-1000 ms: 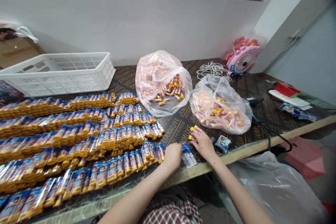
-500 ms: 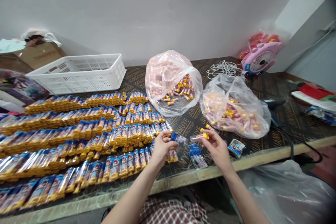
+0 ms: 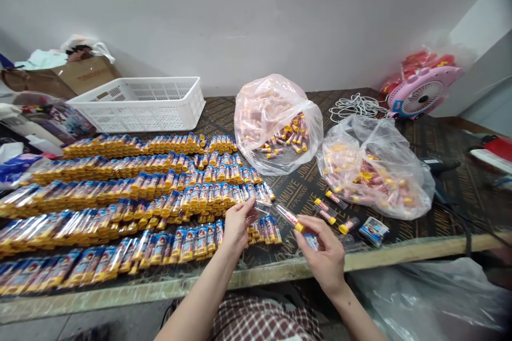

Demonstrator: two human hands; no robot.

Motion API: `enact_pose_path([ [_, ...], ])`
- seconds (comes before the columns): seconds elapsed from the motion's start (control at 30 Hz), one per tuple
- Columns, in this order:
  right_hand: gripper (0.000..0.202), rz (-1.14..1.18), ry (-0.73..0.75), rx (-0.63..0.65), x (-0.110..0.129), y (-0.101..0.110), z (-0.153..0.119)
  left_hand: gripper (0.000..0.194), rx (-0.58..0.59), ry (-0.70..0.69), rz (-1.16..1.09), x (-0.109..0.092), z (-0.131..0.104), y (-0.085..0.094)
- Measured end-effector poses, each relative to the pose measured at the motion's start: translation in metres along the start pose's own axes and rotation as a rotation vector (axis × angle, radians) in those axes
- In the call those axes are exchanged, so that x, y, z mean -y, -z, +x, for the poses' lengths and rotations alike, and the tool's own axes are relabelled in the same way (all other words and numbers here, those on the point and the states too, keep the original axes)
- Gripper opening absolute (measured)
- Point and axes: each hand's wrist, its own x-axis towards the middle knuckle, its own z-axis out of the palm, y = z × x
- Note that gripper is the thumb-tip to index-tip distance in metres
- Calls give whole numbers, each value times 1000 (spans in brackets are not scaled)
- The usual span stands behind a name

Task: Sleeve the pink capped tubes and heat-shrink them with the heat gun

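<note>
My right hand (image 3: pixel 323 251) pinches a small clear tube with a yellow cap (image 3: pixel 288 217) by its capped end; the other end points at my left hand (image 3: pixel 239 224). The fingers of my left hand are closed on a thin clear plastic piece (image 3: pixel 263 206), its shape hard to make out. Under my right hand lie blue-printed clear packets (image 3: pixel 311 241), partly covered by the fingers. Several loose yellow-capped tubes (image 3: pixel 325 213) lie on the dark tabletop (image 3: pixel 298 189) just beyond it. A small stack of blue printed cards (image 3: pixel 374 230) rests to its right.
Stacked rows of finished-looking blue and yellow tubes (image 3: pixel 120 192) fill the left side. Two clear bags of yellow-capped tubes, a middle bag (image 3: pixel 272 96) and a right bag (image 3: pixel 384 192), stand behind the hands. Further back are a white basket (image 3: pixel 148 112), a coiled cable (image 3: pixel 356 106) and a pink fan (image 3: pixel 430 90).
The view has swung left, so the bags and fan appear further right. My right hand has lowered and turned its tube. The blue-topped packet in my left hand now shows only clear plastic.
</note>
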Motion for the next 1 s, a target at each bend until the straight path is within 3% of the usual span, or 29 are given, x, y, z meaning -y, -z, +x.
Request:
enact_pose_path([
  [0.23, 33, -72, 129, 66, 3, -6, -2, 39, 35, -4, -14, 3, -2, 0],
  [0.53, 31, 103, -15, 240, -6, -10, -3, 34, 226, -21, 28, 10, -10, -1],
  [0.7, 43, 200, -30, 275, -10, -12, -4, 42, 282, 31, 58, 6, -12, 0],
  [0.8, 49, 160, 8, 264, -10, -12, -5, 44, 285, 59, 76, 5, -15, -1],
  [1.0, 70, 12, 76, 185, -9, -10, 0, 31, 443, 111, 226, 7, -32, -6],
])
